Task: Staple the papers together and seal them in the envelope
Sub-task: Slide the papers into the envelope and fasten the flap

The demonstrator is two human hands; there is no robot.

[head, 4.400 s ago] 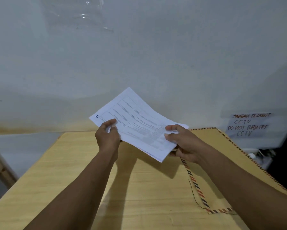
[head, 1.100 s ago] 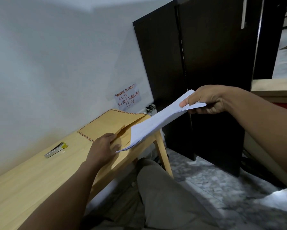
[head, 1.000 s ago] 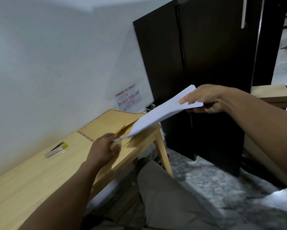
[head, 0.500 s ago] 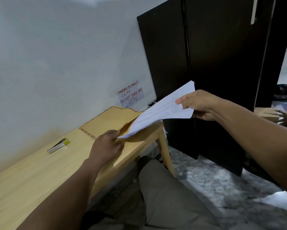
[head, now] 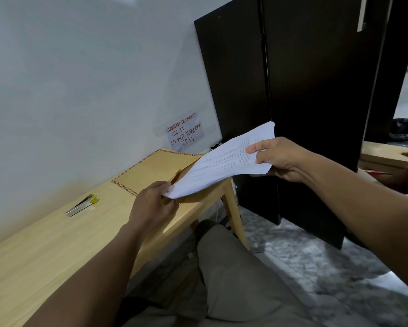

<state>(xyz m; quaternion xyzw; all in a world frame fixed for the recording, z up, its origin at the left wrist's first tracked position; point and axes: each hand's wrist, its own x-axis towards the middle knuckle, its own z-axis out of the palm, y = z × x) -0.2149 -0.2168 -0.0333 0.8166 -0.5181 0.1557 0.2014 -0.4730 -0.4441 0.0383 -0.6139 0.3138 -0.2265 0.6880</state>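
Observation:
A brown envelope (head: 151,172) with a striped border lies flat at the right end of the wooden table (head: 56,244). My left hand (head: 154,202) pinches the envelope's open mouth at the near edge. My right hand (head: 280,159) grips the far end of a stack of white printed papers (head: 219,166), held slanted in the air. The stack's lower corner sits at the envelope's mouth, against my left fingers. A silver stapler (head: 81,205) with a yellow tip lies on the table to the left, near the wall.
A dark cabinet (head: 304,90) stands right of the table, close to the papers. A handwritten CCTV note (head: 184,132) is taped to the white wall. My leg (head: 233,279) in grey trousers is below the table edge. Another person's hand shows at the far right.
Since 4.4 s ago the view turned right and the papers went from both hands to my right hand alone. In the last second the stack tilted flatter, its lower corner closer to the envelope's mouth.

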